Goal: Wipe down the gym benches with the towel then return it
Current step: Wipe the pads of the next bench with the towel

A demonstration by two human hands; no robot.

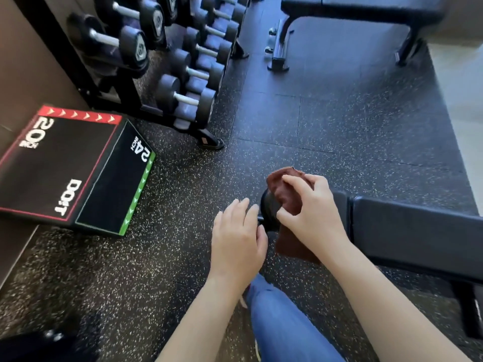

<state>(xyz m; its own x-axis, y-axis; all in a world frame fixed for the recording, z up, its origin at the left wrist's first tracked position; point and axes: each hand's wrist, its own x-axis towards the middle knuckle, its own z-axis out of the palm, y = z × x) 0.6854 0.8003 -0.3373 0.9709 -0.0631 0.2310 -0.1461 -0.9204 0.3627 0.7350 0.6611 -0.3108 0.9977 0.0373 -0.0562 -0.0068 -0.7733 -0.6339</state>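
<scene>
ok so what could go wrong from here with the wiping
1. The towel is bunched under the right hand on the round end pad, and its loose tail hangs toward the floor; it may pick up grit.
2. The towel covers only that pad; the long seat of the near bench and the far bench could get skipped.

Black plyo box [65, 165], red and green edge strips, marked 20 and 24 inch, lies on speckled black rubber floor [339, 126] beside brown wall [26, 61]. Just beyond it, tiered rack [206, 138] holds black dumbbells [183, 97] with steel handles.
</scene>
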